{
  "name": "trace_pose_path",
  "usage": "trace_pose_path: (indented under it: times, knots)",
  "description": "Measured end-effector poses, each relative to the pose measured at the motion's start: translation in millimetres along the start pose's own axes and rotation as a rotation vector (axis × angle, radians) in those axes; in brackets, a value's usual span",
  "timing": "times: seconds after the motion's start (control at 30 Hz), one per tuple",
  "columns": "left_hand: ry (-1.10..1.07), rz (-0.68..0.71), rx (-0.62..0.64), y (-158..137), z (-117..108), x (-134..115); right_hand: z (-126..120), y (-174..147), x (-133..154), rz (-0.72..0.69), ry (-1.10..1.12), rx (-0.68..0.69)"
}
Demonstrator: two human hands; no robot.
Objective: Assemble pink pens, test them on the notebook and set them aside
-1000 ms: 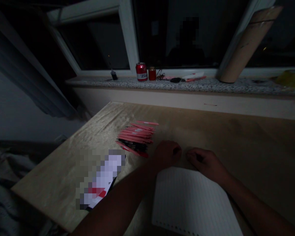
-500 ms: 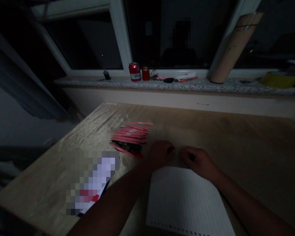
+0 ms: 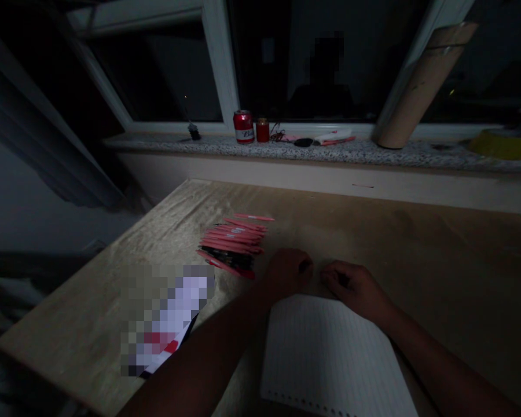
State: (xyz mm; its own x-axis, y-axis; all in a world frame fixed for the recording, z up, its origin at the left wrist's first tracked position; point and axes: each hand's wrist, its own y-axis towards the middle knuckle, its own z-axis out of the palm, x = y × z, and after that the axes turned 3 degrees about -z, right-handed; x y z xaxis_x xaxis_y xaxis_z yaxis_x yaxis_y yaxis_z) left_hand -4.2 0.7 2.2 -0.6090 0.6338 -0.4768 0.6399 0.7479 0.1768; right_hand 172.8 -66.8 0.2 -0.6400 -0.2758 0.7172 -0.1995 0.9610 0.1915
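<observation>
My left hand (image 3: 290, 271) rests on the table just beyond the far left corner of a lined notepad (image 3: 330, 353). Its fingers are curled into a loose fist, and the dark hollow inside shows no object. A small gap to the right, my right hand (image 3: 351, 285) lies in a similar loose fist near the notepad's far right corner, with nothing visible in it. The notepad has a row of holes along its near edge. Left of my left hand is a bunch of pink pens (image 3: 234, 236), with several black pens (image 3: 226, 258) among them.
A lit phone (image 3: 173, 324), blurred, lies left of my left forearm. On the granite windowsill (image 3: 338, 152) stand a red can (image 3: 244, 127), a small red jar (image 3: 263, 131), a tall cardboard tube (image 3: 421, 92) and a yellow roll (image 3: 501, 145). The wooden table (image 3: 156, 231) meets the wall below.
The whole view has shifted slightly, so everything appears a little further right. My hands stay in the same place on the table, still curled.
</observation>
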Motion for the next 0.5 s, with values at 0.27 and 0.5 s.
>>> trace_pose_path:
  times: [0.27,0.5]
  knots:
    - [0.007,-0.011,-0.006,-0.1,0.3,-0.9,-1.8,-0.2,2.2,0.018,-0.016,0.006]
    - [-0.006,-0.024,0.001,-1.7,-2.6,-2.0,-5.7,2.8,4.8,0.001,-0.017,-0.009]
